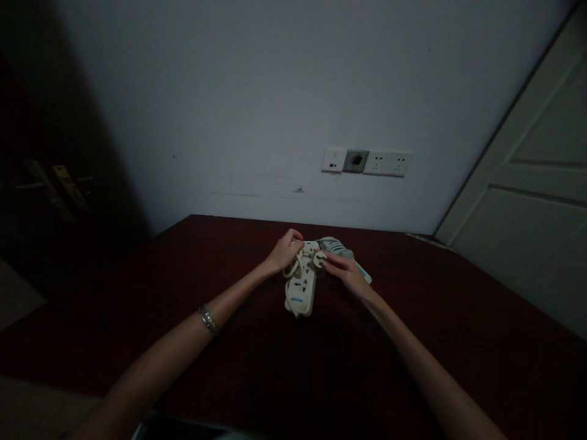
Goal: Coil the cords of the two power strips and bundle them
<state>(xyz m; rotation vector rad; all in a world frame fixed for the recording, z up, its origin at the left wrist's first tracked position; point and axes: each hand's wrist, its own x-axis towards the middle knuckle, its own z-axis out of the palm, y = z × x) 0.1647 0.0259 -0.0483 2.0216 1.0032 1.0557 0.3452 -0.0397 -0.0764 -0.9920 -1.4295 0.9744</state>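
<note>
A white power strip point(300, 292) with several sockets and blue lettering lies lengthwise on the dark red table. My left hand point(283, 253) is closed at its far left edge, the fingertips by the cord loops; the exact grip is partly hidden. My right hand point(348, 274) pinches a round white plug point(320, 260), its metal prongs facing right, above the strip's right side. The white cord point(290, 272) loops along the strip's left side. Behind my right hand lies a coiled grey cable point(334, 246), with a second white strip point(365, 273) partly hidden by the hand.
The dark red table point(220, 244) reaches back to a pale wall. Wall sockets point(387, 163) and a grey-framed wall outlet point(356, 161) sit above it. A white panelled door point(536, 165) stands at the right. A dark door with a brass handle point(66, 183) is on the left.
</note>
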